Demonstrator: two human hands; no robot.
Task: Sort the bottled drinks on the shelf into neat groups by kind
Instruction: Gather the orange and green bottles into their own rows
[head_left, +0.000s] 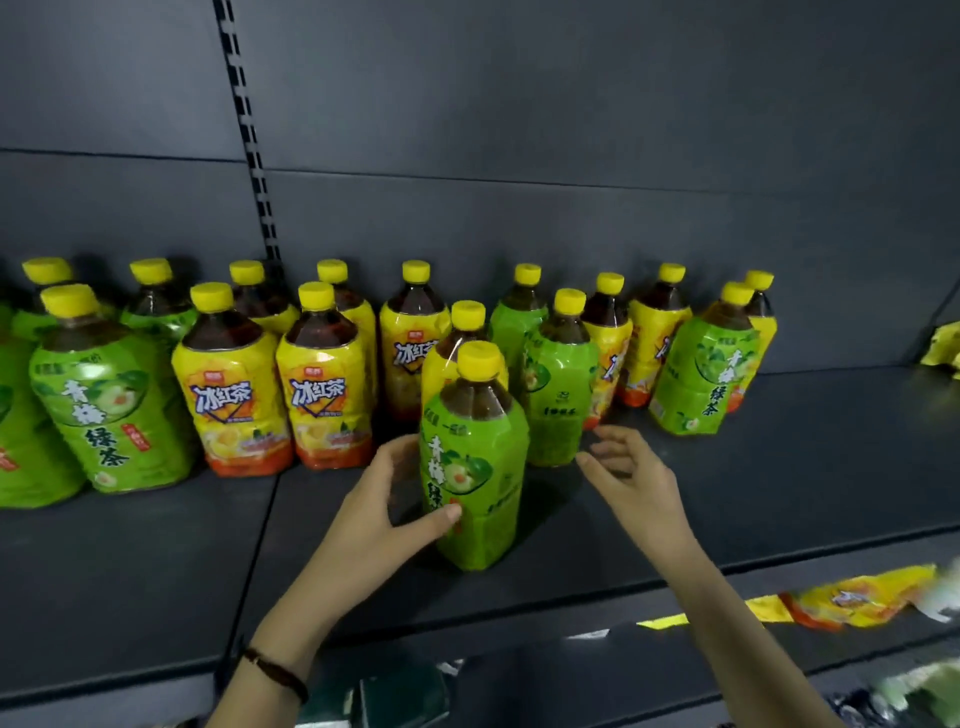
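Green tea bottle (475, 467) stands upright, near front of shelf (779, 493), ahead of mixed green and yellow iced tea bottles (231, 384). Our left hand (374, 504) wraps its lower body, thumb on label. Right hand (631, 478) is spread and holds nothing. We judge the bottle full, heavy and slick-sleeved; best held mid-body, not by the cap.

The left edge cuts the leftmost green bottle (21, 457); lower-shelf packets (852, 600) are blurred.

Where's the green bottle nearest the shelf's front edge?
Head view, centre: green bottle stands just ahead of a yellow-label bottle, left hand gripping its left side.
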